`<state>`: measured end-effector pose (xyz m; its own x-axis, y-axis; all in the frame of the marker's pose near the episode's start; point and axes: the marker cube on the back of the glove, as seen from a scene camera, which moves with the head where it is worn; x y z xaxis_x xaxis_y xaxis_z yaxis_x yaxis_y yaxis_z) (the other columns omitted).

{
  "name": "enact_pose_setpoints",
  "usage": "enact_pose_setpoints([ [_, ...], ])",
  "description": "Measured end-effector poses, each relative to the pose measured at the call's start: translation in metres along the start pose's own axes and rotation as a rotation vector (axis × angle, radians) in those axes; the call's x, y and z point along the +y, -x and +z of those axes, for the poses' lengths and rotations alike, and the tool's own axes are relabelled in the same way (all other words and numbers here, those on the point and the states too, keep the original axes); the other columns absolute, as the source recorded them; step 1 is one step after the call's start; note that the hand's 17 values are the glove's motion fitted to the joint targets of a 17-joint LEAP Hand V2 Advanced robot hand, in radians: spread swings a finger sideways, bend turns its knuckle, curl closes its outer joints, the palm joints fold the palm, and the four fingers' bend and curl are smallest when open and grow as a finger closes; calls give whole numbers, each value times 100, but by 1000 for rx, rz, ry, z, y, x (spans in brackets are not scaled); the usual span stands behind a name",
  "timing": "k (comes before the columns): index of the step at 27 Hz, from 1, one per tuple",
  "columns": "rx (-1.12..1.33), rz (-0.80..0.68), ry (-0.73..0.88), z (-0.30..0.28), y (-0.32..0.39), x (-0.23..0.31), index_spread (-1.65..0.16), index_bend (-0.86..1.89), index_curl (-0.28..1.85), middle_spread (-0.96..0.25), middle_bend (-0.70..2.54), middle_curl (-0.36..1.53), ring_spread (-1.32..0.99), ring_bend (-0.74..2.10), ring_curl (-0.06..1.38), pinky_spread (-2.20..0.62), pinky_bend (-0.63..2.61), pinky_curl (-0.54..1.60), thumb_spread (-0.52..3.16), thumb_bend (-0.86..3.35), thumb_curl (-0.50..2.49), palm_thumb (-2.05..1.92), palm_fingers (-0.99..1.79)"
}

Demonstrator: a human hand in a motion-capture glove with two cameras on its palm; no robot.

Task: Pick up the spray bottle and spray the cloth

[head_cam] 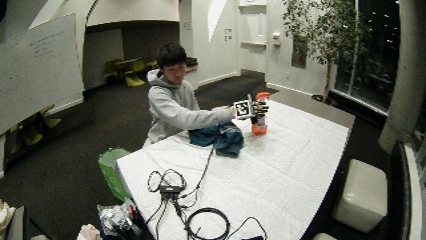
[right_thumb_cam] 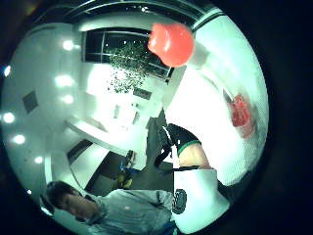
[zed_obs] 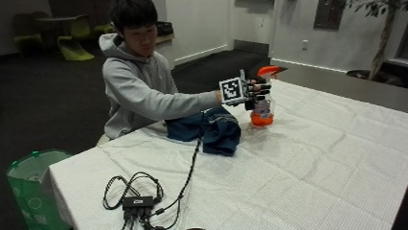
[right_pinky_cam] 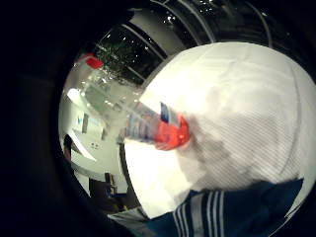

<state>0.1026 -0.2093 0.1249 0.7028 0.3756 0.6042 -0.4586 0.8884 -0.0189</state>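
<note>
In the outside view my gloved right hand grips the neck of a clear spray bottle, which has an orange base and an orange spray head. The bottle stands upright on or just above the white tablecloth; I cannot tell if it touches. A crumpled dark blue cloth lies beside it, on the person's side. The little finger side palm view looks down the bottle to its orange base, with the blue cloth near it. The thumb side palm view shows the spray head.
Black cables and a small black box lie on the table's near end. A green bin stands on the floor by that corner. The tablecloth stretches bare beyond the bottle.
</note>
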Motion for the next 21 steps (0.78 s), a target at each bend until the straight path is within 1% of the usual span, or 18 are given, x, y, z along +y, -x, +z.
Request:
enact_pose_setpoints([
  [4,-8,-22,-89,-29,6,16,-25,8,31,3,20,35,0,32,32,12,49,38,79,-5,54,71,-1],
  [7,2,-43,-119,-48,12,31,-26,10,30,3,20,35,1,32,30,15,49,37,82,-4,52,70,1],
  [15,54,-97,-122,-65,17,70,-25,15,28,4,21,35,2,32,29,17,46,35,86,-3,48,69,5],
  [21,51,-118,-108,-67,22,82,-25,16,29,4,21,35,3,31,29,18,44,35,88,-3,46,69,7],
])
